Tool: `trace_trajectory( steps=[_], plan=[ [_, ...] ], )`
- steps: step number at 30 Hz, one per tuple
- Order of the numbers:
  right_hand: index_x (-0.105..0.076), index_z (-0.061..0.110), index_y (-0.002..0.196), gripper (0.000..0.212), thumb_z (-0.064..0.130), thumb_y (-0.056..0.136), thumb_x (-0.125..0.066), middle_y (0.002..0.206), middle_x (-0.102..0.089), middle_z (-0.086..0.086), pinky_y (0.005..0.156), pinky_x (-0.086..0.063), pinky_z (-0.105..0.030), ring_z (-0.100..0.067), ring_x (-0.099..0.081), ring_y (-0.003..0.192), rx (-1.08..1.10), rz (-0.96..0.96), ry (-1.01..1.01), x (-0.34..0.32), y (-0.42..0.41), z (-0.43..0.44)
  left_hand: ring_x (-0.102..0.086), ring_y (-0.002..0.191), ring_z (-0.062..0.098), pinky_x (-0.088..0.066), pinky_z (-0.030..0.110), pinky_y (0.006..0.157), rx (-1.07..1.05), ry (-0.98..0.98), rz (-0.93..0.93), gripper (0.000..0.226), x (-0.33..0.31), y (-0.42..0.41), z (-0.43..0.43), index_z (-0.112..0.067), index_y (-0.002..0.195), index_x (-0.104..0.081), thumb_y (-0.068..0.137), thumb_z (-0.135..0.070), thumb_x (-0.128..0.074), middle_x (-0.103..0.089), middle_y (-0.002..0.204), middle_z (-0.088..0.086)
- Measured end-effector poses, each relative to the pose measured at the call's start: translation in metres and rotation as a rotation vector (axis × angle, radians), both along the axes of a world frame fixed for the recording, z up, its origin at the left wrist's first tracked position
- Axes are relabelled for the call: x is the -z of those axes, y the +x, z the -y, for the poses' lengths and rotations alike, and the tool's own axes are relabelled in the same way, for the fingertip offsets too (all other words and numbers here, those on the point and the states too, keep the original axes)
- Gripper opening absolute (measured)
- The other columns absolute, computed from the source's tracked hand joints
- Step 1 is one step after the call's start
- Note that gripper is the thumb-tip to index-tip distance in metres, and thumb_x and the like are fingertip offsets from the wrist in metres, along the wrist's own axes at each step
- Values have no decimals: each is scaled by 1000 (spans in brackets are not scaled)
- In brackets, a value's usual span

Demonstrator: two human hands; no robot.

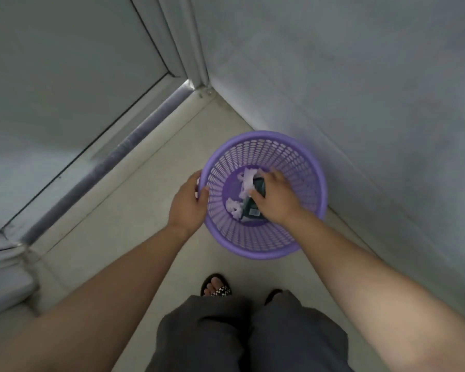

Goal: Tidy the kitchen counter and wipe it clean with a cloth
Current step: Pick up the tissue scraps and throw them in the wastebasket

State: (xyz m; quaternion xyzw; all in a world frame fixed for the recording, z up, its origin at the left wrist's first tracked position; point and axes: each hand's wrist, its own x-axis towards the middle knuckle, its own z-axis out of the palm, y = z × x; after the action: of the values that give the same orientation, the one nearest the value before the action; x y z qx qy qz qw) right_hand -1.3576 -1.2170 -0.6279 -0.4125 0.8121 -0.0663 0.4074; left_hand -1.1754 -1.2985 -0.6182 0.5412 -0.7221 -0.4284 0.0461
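My left hand [188, 202] grips the rim of the purple wastebasket [263, 255]; my right hand [277, 198], inside it, grips a dark packet [254, 209] beside white paper scraps [246, 183].

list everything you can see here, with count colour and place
waste basket: one, purple, perforated, on the floor by the wall corner
crumpled paper: a few white pieces, inside the basket
packet: one, dark green, inside the basket under the right hand
floor: pale tiles
wall: grey, right side
door: grey with metal frame, left side
sandals: two, dark, one with a checkered strap
trousers: dark grey
left hand: gripping the basket rim
right hand: inside the basket, fingers on the packet
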Motion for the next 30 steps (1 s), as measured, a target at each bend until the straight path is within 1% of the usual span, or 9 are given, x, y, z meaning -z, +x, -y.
trace_trajectory(
  steps=[2, 4, 9, 12, 16, 18, 20, 24, 30],
  plan=[
    [-35, 8, 138, 59, 41, 91, -50, 142, -34, -16, 106, -33, -42, -34, -34, 128, -1, -2, -8, -28, 2, -8, -57, 109, 27, -44, 31, 87, 5, 136, 140, 52, -15, 2, 6, -16, 141, -36, 94, -35, -47, -57, 126, 12],
    [-41, 8, 132, 53, 40, 91, -50, 136, -42, -16, 99, -40, -41, -34, -41, 122, 38, 13, -27, -68, 5, -16, -55, 113, 28, -41, 32, 92, 4, 189, 224, 56, -46, 4, 8, -16, 142, -34, 92, -36, -50, -53, 129, 13],
    [-51, 8, 123, 42, 37, 92, -51, 126, -54, -11, 88, -40, -30, -28, -51, 113, 154, 106, -92, -214, 21, -32, -57, 105, 24, -39, 25, 83, 5, 133, 226, 42, -180, 17, 5, -14, 128, -50, 89, -29, -54, -58, 121, 11],
    [-51, 11, 124, 41, 38, 93, -50, 128, -51, -5, 93, -37, -26, -18, -49, 115, 144, 153, -206, -317, 29, -43, -57, 101, 21, -40, 24, 81, 76, 148, 183, 32, -281, 26, 0, -15, 119, -58, 90, -28, -53, -61, 116, 7],
    [-52, 14, 123, 38, 37, 94, -46, 121, -52, 4, 88, -32, -18, -7, -47, 108, 169, 206, -319, -449, 38, -62, -59, 96, 16, -39, 24, 78, 53, 174, 37, 22, -416, 37, -3, -21, 108, -62, 93, -32, -49, -64, 104, -2],
    [-53, 15, 122, 36, 36, 95, -44, 120, -53, 6, 91, -35, -21, -8, -48, 112, 186, 214, -364, -505, 39, -73, -62, 94, 19, -40, 22, 73, -20, 267, -111, 18, -477, 42, -6, -25, 100, -62, 95, -31, -45, -65, 100, -2],
    [-55, 15, 118, 35, 38, 95, -42, 117, -53, 7, 94, -40, -26, -9, -51, 110, 218, 217, -418, -552, 41, -84, -63, 89, 14, -41, 22, 74, -88, 314, -197, 20, -531, 53, -14, -31, 96, -62, 95, -33, -42, -67, 101, -2],
    [-57, 20, 112, 40, 47, 89, -39, 112, -54, 8, 92, -44, -28, -11, -53, 106, 260, 238, -520, -607, 49, -113, -61, 90, 6, -43, 28, 85, -191, 259, -324, 25, -605, 78, -54, -32, 100, -64, 92, -38, -41, -66, 99, -9],
    [-57, 19, 113, 43, 49, 87, -39, 115, -50, 16, 95, -43, -29, -5, -50, 111, 237, 290, -593, -627, 82, -157, -62, 99, 10, -41, 25, 85, -161, 223, -401, 30, -633, 113, -134, -37, 101, -62, 81, -50, -44, -68, 100, -11]
  ],
)
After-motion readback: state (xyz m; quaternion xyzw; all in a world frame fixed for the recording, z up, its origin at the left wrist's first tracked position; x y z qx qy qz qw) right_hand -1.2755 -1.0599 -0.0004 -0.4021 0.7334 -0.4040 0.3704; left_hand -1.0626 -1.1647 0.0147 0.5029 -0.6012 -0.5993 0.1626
